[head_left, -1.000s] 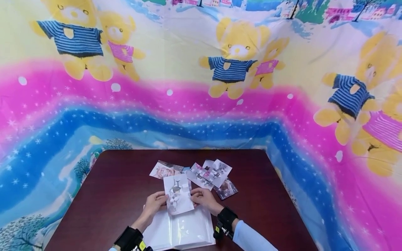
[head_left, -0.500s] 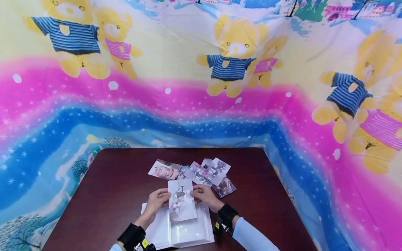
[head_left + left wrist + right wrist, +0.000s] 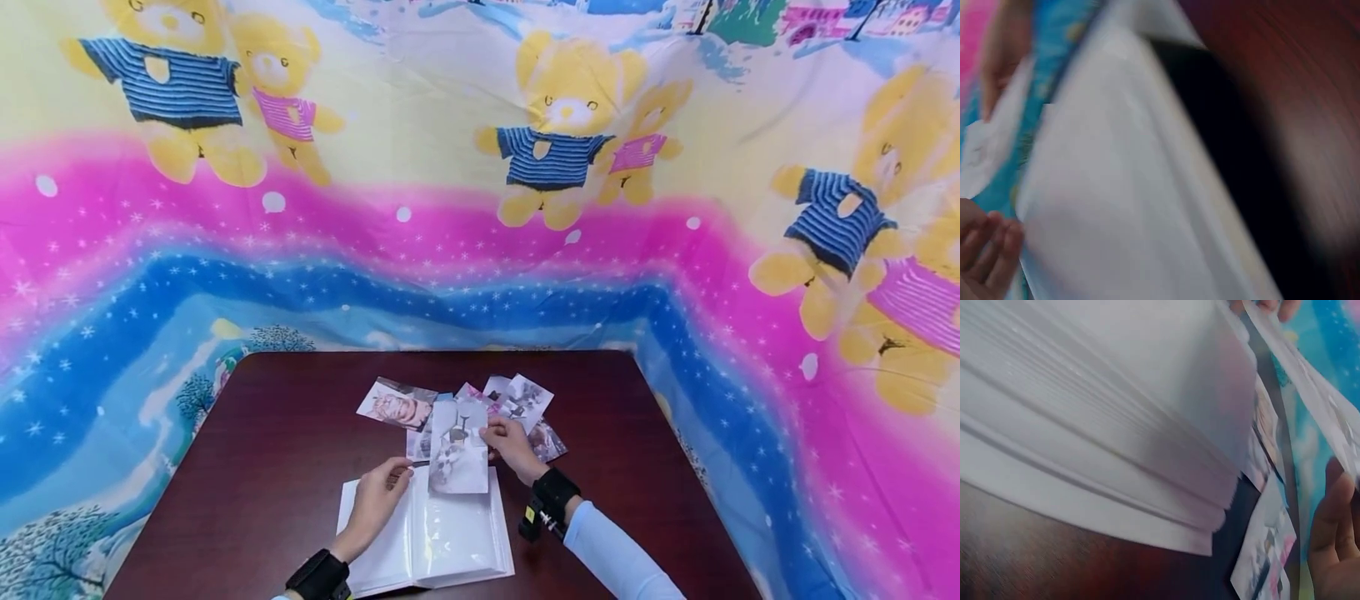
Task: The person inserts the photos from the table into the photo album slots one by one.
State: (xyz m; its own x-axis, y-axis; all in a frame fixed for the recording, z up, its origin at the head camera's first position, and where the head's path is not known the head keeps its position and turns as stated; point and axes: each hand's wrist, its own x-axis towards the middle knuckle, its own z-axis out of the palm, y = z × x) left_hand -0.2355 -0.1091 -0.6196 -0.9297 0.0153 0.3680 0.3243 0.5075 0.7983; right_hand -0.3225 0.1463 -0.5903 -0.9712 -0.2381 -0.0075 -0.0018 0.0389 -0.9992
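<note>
In the head view my right hand (image 3: 513,446) pinches a photo print (image 3: 459,450) by its right edge. The print is pale, with a grey figure on it, and is held up over the top of an open photo album (image 3: 457,542). My left hand (image 3: 378,500) is over the album's left page, its fingers loosely bent and a small gap from the print's left edge. In the left wrist view the fingers (image 3: 997,250) appear to hold nothing. The right wrist view shows the print edge-on (image 3: 1316,387) and the album's stacked white pages (image 3: 1116,444).
Behind the album several loose photos lie overlapping, among them a pinkish one (image 3: 397,406) at left and a pale one (image 3: 528,400) at right. All are on a dark red-brown table (image 3: 262,467). A bear-patterned cloth (image 3: 420,275) surrounds the table's far side.
The print has moved up and right from low over the album, carried by the right hand. The left hand, earlier holding its left edge, has let go and moved slightly lower.
</note>
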